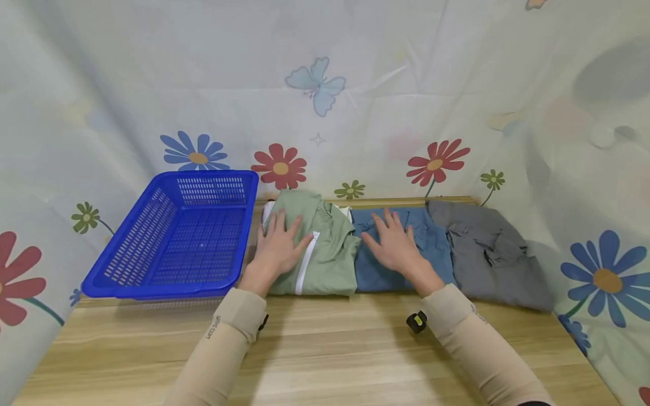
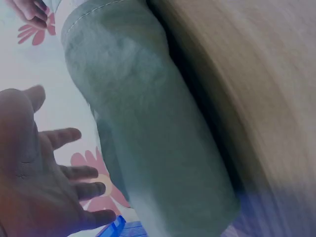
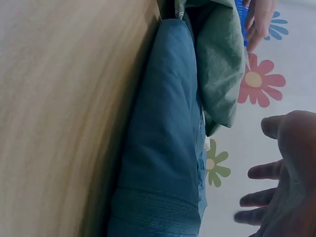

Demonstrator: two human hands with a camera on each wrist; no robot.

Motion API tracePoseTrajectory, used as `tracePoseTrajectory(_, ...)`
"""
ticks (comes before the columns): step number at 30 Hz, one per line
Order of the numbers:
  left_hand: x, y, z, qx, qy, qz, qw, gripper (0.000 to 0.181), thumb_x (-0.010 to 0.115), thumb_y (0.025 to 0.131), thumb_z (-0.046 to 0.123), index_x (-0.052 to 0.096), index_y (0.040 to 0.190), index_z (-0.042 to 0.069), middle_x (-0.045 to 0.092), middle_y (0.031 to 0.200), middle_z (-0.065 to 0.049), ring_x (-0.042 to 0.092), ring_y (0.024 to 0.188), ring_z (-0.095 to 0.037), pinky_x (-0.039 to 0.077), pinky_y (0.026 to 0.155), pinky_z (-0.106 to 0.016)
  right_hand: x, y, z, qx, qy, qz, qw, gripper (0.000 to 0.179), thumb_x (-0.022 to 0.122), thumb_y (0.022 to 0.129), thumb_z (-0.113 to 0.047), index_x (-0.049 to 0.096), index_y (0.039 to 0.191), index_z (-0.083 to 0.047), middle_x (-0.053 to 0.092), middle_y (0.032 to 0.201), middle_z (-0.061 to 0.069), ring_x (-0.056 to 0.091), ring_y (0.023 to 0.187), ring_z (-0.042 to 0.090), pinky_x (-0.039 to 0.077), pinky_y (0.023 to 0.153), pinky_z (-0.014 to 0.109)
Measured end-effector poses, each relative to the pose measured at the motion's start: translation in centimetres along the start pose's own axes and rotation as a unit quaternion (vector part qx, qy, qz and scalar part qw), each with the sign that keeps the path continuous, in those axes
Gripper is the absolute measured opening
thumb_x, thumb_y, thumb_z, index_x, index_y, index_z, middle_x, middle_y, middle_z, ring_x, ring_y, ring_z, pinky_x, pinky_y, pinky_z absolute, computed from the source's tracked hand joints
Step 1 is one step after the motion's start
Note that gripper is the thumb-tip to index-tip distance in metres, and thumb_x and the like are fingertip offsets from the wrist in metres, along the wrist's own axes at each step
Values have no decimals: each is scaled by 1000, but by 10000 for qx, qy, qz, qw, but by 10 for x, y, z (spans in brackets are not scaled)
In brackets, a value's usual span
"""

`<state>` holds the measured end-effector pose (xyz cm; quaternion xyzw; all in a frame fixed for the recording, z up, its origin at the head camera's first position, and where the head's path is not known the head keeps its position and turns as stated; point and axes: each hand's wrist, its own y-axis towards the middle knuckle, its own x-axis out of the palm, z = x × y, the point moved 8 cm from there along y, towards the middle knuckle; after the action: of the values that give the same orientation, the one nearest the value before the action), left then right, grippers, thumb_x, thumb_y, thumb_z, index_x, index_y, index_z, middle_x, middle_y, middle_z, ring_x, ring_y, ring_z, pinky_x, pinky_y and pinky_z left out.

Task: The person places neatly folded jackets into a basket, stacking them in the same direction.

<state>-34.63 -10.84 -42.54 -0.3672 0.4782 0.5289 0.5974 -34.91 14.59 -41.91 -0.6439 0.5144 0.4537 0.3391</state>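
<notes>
A folded green garment (image 1: 332, 265) with a white zipper lies in the middle of the table. Over its left part my left hand (image 1: 278, 245) is spread palm down, fingers straight; the left wrist view shows that hand (image 2: 44, 182) beside the garment's thick folded edge (image 2: 143, 113). To the right, a folded blue garment (image 1: 431, 242) lies against the green one. My right hand (image 1: 395, 242) spreads over the blue garment, fingers apart and holding nothing. In the right wrist view, the blue garment's rounded fold (image 3: 158, 138) faces the table's front.
An upright blue plastic basket (image 1: 203, 248) with nothing in it stands at the left. A folded grey garment (image 1: 500, 259) lies right of the blue one. Flower-printed cloth (image 1: 376, 101) hangs behind the wooden table (image 1: 335, 349).
</notes>
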Motion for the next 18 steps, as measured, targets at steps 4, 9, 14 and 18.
tracePoseTrajectory(4, -2, -1, -2, -120, -180, 211, 9995, 65, 37, 108, 53, 38, 160, 14, 19, 164, -27, 12, 152, -46, 11, 115, -71, -4, 1, 0, -105, 680, 259, 9973, 63, 49, 108, -43, 42, 154, -1, 42, 155, 25, 40, 140, 44, 34, 107, 68)
tracePoseTrajectory(9, -7, -3, -8, -471, -467, 617, 9959, 55, 45, 108, 39, 46, 153, 8, 24, 159, -29, 20, 148, -46, 19, 113, -69, 1, 4, -1, 14, 1719, -189, 9849, 54, 54, 107, -35, 46, 150, -3, 67, 119, 20, 66, 101, 35, 52, 85, 51)
tracePoseTrajectory(14, -10, -7, -20, -1161, -709, 868, 9869, 51, 46, 104, 23, 45, 152, 5, 28, 151, -34, 26, 140, -50, 27, 109, -67, 16, 9, -6, 244, 2340, -985, 9669, 57, 53, 108, -36, 38, 156, -10, 71, 102, 15, 68, 73, 26, 52, 64, 41)
tracePoseTrajectory(18, -6, -9, -29, -1527, -995, 648, 9811, 58, 44, 100, 18, 36, 157, 7, 28, 148, -40, 30, 137, -55, 31, 108, -66, 23, 11, -12, 387, 2711, -1400, 9515, 65, 54, 107, -38, 27, 162, -13, 67, 113, 16, 70, 72, 25, 54, 55, 40)
